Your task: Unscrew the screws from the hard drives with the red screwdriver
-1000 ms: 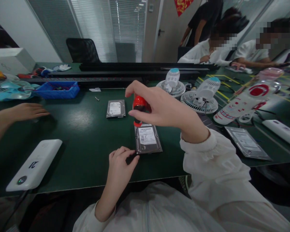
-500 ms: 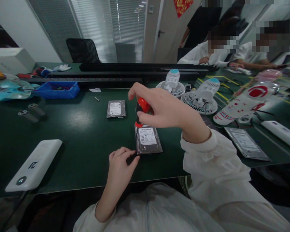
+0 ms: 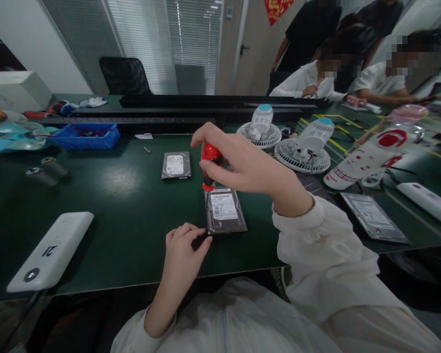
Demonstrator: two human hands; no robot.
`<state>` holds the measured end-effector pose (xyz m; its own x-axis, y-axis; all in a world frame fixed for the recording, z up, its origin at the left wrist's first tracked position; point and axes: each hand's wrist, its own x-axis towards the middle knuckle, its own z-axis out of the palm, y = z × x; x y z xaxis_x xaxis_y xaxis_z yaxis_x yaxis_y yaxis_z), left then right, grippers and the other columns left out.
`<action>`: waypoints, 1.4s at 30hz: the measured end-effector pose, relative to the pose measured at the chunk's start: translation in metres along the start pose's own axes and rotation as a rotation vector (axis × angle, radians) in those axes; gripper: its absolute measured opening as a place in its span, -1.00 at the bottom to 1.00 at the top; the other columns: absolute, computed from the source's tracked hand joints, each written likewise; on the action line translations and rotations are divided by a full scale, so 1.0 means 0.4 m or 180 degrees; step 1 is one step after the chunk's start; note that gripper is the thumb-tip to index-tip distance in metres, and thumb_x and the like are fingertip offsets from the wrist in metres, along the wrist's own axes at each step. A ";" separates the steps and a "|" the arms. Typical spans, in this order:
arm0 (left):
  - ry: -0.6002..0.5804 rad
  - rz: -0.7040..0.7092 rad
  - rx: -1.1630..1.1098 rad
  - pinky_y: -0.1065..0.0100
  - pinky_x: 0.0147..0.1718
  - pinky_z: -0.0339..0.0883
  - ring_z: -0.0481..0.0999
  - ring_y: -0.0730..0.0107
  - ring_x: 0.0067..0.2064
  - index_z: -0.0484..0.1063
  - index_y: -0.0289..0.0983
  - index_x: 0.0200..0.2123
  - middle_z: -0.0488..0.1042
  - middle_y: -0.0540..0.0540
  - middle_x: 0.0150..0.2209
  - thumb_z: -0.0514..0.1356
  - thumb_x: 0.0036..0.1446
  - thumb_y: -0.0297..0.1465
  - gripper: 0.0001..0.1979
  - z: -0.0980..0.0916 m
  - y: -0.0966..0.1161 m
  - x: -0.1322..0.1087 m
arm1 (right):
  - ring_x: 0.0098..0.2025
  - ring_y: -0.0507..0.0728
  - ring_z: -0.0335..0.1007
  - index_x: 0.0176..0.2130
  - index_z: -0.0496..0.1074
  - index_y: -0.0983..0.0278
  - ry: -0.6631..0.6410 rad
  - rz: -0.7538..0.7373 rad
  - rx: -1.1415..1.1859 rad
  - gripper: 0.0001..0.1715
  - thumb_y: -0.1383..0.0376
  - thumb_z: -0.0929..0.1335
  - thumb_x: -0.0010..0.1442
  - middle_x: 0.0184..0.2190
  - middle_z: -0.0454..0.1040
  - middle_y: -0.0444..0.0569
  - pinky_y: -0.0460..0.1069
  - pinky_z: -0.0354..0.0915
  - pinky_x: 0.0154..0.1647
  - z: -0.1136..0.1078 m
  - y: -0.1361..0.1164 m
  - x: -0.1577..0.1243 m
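Observation:
A hard drive [image 3: 226, 212] with a white label lies flat on the dark green table before me. My right hand [image 3: 238, 159] is closed around the red and black handle of a screwdriver [image 3: 210, 166], held nearly upright over the drive's left side. The thin shaft runs down to the drive's left edge, but its tip is hard to make out. At the drive's near left corner, my left hand [image 3: 185, 247] grips the edge between thumb and fingers. Farther back lies a second hard drive [image 3: 176, 165], apart from both hands.
A white power bank [image 3: 51, 252] and two metal cylinders [image 3: 46, 170] are on the left, with a blue tray [image 3: 86, 136] behind. On the right stand white fans [image 3: 303, 147], a bottle [image 3: 371, 152] and another drive [image 3: 373, 218]. Co-workers [image 3: 308, 81] sit at the far right.
My right hand has shifted slightly left, and the screwdriver handle has turned a little in its fingers. My left hand and the drive look unmoved.

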<state>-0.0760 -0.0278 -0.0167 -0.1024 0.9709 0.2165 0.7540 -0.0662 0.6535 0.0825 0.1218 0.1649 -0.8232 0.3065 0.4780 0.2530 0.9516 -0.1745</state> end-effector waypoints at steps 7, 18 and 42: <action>-0.0030 0.0020 -0.0023 -0.03 0.09 0.33 0.64 0.11 -0.06 0.69 -0.15 -0.15 0.64 -0.05 -0.16 0.34 0.31 -0.37 -0.90 -0.001 0.002 0.001 | -0.30 0.09 0.31 0.06 0.35 0.33 0.0055 0.0462 -0.0542 -0.48 -0.06 0.23 0.48 -0.24 0.46 -0.06 0.00 0.07 -0.26 -0.005 -0.012 0.000; 0.0029 0.0046 0.0003 -0.02 0.08 0.36 0.65 0.11 -0.07 0.69 -0.14 -0.16 0.65 -0.05 -0.17 0.34 0.30 -0.36 -0.90 0.001 -0.003 0.000 | -0.40 0.03 0.18 -0.04 0.37 0.29 -0.0098 0.0465 -0.0476 -0.53 -0.07 0.29 0.46 -0.41 0.35 -0.19 -0.02 0.01 -0.27 -0.010 -0.012 0.005; -0.0027 -0.0022 -0.0033 0.01 0.07 0.30 0.64 0.15 -0.06 0.70 -0.15 -0.16 0.64 -0.01 -0.17 0.36 0.30 -0.40 -0.91 0.000 0.001 0.000 | -0.25 0.13 0.38 0.22 0.29 0.38 -0.0234 0.0408 -0.0504 -0.52 0.29 0.19 0.39 -0.09 0.54 0.03 0.03 0.11 -0.23 -0.017 -0.025 0.001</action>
<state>-0.0758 -0.0278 -0.0164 -0.1022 0.9732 0.2059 0.7464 -0.0618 0.6626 0.0829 0.1124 0.1728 -0.8125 0.4283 0.3955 0.4299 0.8984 -0.0897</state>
